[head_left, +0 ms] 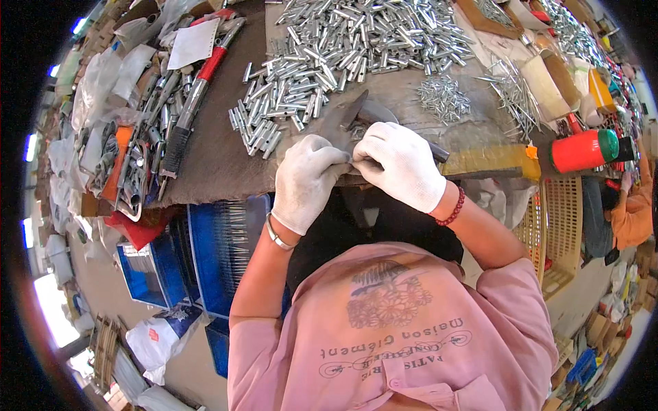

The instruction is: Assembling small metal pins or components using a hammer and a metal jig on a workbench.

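Work piece: a dark grey metal tool [353, 116], flat and blade-like, is being held at the near edge of the bench; its wide end is pointing toward 12 o'clock, and a dark handle end is sticking out at 3 o'clock of the hands.
Left hand [306, 179]: gloved in white, it is being kept curled tight, fingers pressed on the tool's near end; anything small pinched under them cannot be told.
Right hand [401, 164]: also gloved in white, it is being closed over the tool from the 3 o'clock side, touching the left hand.
Handling: the tool is judged stiff and fairly heavy, not fragile; bare metal may be slippery, so hold is best taken on the handle end, away from the thin edge.
Small parts: a big heap of short silver metal tubes [343, 48] is being left spread at 12 o'clock, looking light, hard and apt to roll.
Pins: a small pile of thin silver pins [444, 96] is lying at 1 o'clock.
Bench: a brown worn worktop [205, 157] is carrying everything.
Left side: a red-handled wire brush [195, 96] is lying at 10 o'clock.
Right side: a red and green flask [582, 151] is lying at 3 o'clock.
Below: blue crates [226, 253] are being kept at 7 o'clock.
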`<action>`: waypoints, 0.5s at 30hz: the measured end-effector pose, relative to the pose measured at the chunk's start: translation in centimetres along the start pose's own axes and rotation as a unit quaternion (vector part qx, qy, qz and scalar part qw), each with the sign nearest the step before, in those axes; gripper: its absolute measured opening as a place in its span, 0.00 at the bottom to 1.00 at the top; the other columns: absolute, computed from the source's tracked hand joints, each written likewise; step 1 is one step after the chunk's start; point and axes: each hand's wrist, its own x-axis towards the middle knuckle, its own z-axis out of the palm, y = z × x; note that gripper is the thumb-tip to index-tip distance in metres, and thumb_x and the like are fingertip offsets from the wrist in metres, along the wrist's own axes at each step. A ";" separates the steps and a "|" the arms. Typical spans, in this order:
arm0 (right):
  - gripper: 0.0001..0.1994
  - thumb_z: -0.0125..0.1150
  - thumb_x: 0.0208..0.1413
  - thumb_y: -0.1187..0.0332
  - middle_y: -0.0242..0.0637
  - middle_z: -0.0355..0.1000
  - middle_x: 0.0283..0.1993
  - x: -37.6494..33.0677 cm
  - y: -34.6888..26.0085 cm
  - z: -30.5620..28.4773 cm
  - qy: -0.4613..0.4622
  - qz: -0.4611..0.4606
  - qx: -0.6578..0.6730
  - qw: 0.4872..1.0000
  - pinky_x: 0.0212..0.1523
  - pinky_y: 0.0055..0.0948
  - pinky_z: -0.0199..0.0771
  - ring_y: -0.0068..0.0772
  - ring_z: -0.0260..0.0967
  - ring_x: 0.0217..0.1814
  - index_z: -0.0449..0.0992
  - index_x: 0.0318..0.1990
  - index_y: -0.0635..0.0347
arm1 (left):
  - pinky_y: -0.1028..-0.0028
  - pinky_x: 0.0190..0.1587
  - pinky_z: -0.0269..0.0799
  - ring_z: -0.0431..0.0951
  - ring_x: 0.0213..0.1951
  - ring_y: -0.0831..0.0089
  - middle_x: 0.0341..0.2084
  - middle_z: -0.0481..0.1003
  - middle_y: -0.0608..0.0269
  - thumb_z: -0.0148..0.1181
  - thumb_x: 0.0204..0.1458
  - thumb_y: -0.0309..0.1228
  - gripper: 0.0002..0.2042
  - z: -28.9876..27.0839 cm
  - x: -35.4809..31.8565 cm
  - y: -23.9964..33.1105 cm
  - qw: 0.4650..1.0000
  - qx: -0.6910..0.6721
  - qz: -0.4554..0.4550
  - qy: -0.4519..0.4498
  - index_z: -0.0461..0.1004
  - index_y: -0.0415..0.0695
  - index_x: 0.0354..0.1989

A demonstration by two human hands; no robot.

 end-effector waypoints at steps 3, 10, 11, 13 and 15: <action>0.07 0.71 0.49 0.73 0.34 0.73 0.35 0.2 -0.3 -0.2 -0.016 -0.008 -0.029 0.999 0.42 0.39 0.78 0.43 0.75 0.40 0.77 0.32 0.52 | 0.59 0.41 0.75 0.79 0.38 0.54 0.31 0.77 0.60 0.74 0.45 0.25 0.07 0.2 -0.2 -0.1 1.000 0.009 0.005 0.009 0.83 0.47 0.32; 0.05 0.69 0.51 0.70 0.34 0.72 0.36 1.2 -1.0 -0.8 -0.096 -0.027 -0.125 0.987 0.44 0.39 0.79 0.41 0.76 0.41 0.77 0.31 0.52 | 0.58 0.41 0.75 0.79 0.38 0.53 0.31 0.77 0.59 0.73 0.46 0.25 0.06 0.1 0.1 -0.4 1.000 0.016 0.011 -0.009 0.84 0.47 0.32; 0.05 0.69 0.51 0.70 0.34 0.72 0.36 1.2 -1.0 -0.9 -0.096 -0.026 -0.124 0.987 0.44 0.39 0.79 0.41 0.76 0.41 0.77 0.31 0.52 | 0.58 0.41 0.75 0.79 0.38 0.52 0.31 0.77 0.58 0.73 0.46 0.24 0.06 0.1 0.2 -0.4 1.000 0.014 0.013 -0.009 0.84 0.46 0.32; 0.06 0.70 0.52 0.69 0.34 0.73 0.37 1.3 -1.0 -1.4 -0.172 -0.038 -0.178 0.968 0.45 0.40 0.79 0.40 0.76 0.43 0.79 0.37 0.52 | 0.58 0.41 0.75 0.80 0.38 0.52 0.31 0.77 0.57 0.73 0.46 0.24 0.06 0.1 0.2 -0.4 1.000 0.013 0.015 -0.008 0.83 0.45 0.32; 0.09 0.70 0.53 0.68 0.34 0.74 0.38 1.1 -0.6 -2.5 -0.145 -0.022 -0.188 0.971 0.46 0.40 0.79 0.40 0.76 0.44 0.80 0.41 0.51 | 0.58 0.40 0.75 0.80 0.37 0.52 0.30 0.77 0.56 0.74 0.46 0.24 0.06 0.1 0.2 -0.5 1.000 0.002 0.011 -0.003 0.84 0.44 0.32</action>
